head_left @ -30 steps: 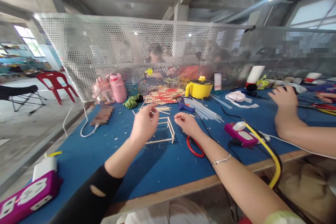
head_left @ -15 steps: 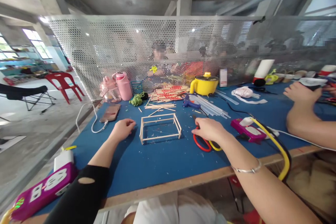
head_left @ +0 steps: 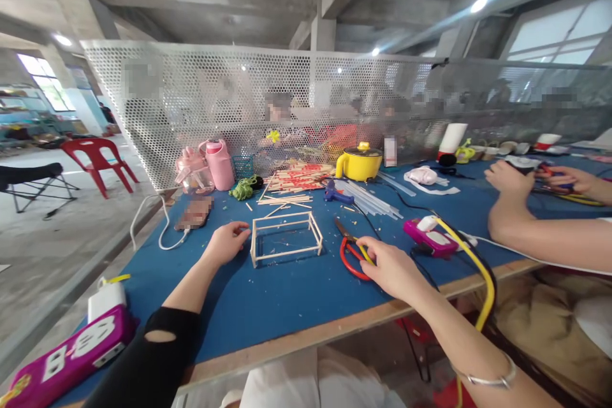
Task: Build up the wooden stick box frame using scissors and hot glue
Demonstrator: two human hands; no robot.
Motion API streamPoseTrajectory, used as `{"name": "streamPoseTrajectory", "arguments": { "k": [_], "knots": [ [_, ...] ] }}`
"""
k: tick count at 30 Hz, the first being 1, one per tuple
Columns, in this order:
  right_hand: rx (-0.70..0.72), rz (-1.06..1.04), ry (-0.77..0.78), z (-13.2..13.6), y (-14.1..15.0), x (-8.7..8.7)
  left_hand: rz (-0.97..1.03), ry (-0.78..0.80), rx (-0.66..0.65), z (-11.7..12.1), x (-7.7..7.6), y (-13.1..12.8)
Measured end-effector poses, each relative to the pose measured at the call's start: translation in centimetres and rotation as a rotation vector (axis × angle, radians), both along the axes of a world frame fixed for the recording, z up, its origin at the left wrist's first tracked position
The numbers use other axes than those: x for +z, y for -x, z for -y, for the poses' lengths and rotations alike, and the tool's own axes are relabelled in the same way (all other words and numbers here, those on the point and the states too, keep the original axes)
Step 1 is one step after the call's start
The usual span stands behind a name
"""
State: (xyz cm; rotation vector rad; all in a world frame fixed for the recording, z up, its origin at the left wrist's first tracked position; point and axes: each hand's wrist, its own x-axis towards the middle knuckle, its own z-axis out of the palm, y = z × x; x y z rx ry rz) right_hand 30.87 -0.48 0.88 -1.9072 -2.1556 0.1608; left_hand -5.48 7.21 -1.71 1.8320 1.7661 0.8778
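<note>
A box-shaped frame of thin wooden sticks (head_left: 285,239) stands on the blue table (head_left: 287,293). My left hand (head_left: 225,243) rests on the table just left of the frame. Its fingers are loosely curled with nothing seen in them, and the fingertips are close to the frame's left corner. My right hand (head_left: 389,266) lies to the right of the frame on the red-handled scissors (head_left: 350,254), fingers closed over the handles. The scissor blades point away from me.
Loose sticks (head_left: 285,199), a blue glue gun (head_left: 335,194), clear glue rods (head_left: 370,203) and a yellow pot (head_left: 358,162) lie behind the frame. A phone (head_left: 194,213) and pink bottle (head_left: 220,162) sit at left. A pink power strip (head_left: 427,237) with yellow cable (head_left: 480,280) and a co-worker's arm (head_left: 530,233) are at right.
My hands came down from over the frame. The left one settled on the table beside it; the right one moved to the scissors and closed on their handles.
</note>
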Motion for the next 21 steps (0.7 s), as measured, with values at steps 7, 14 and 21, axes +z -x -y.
{"name": "streamPoseTrajectory", "arguments": {
  "k": [7, 14, 21],
  "knots": [
    [0.059, 0.002, 0.003, -0.7, 1.2, -0.5, 0.011, -0.033, -0.153, -0.2, -0.3, -0.2],
    [0.055, 0.123, 0.109, -3.7, 0.5, 0.2, 0.007, -0.041, -0.186, -0.6, -0.7, 0.0],
    [0.043, 0.206, 0.155, -3.8, -1.2, 0.9, -0.045, -0.047, -0.161, -0.5, -0.7, 0.0]
  ]
}}
